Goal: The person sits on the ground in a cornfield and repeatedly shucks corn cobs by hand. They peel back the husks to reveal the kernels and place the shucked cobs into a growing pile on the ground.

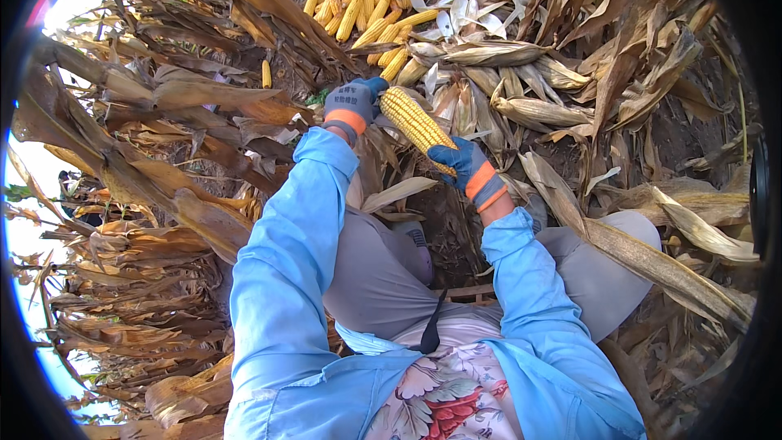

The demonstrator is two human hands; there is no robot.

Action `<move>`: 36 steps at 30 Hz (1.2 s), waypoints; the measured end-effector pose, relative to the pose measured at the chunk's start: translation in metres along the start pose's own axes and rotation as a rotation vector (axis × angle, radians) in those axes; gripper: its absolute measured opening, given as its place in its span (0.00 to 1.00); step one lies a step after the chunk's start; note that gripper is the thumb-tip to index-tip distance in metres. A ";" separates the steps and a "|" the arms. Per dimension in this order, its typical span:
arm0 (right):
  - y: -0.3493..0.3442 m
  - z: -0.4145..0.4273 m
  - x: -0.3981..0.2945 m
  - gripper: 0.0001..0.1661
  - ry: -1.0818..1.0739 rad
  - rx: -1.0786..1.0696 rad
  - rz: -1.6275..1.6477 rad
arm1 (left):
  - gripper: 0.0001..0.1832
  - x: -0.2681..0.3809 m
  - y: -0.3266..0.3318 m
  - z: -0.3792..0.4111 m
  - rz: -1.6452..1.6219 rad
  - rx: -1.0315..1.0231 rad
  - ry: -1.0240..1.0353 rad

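My right hand (pixel 461 165), in a blue and grey work glove with an orange cuff, grips the lower end of a husked yellow corn cob (pixel 418 122). The cob slants up and to the left. By its upper end is my left hand (pixel 356 104), gloved alike, its fingertips turned away and partly hidden; whether it holds anything is unclear. Beyond both hands lies a pile of husked corn cobs (pixel 366 9). Ears still in dry husks (pixel 544 107) lie to the right of the pile.
Dry corn stalks and leaves (pixel 201 98) lean in from the left. A single husked cob (pixel 266 74) lies on the soil left of the pile. A long dry leaf (pixel 647 256) crosses over my right knee (pixel 611 281). Loose pale husks (pixel 470 15) lie beside the pile.
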State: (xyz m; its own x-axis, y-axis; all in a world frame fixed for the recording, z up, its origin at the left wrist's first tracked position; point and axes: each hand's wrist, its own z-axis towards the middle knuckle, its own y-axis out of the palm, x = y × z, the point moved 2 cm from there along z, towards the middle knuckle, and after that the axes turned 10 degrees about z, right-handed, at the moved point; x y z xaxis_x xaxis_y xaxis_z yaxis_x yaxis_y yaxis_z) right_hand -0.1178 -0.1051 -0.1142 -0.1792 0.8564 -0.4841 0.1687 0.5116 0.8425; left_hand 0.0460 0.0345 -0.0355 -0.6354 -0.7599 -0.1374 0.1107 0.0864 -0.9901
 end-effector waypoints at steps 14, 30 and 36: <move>-0.017 0.008 0.031 0.21 0.165 -0.021 0.174 | 0.23 -0.001 -0.017 0.002 -0.187 0.160 -0.099; -0.006 0.017 0.036 0.29 -0.230 -0.026 -1.153 | 0.23 -0.037 0.008 -0.072 0.260 -0.266 0.044; 0.007 0.013 0.044 0.32 -0.232 -0.050 -1.317 | 0.17 -0.037 0.027 -0.092 -0.033 -0.369 -0.144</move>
State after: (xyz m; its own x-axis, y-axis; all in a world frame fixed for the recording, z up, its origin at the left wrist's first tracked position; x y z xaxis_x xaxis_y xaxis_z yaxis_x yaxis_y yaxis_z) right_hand -0.1121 -0.0627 -0.1328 -0.0112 -0.2750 -0.9614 -0.0380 0.9609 -0.2744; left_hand 0.0024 0.1246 -0.0593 -0.5171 -0.8466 -0.1261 -0.2066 0.2665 -0.9414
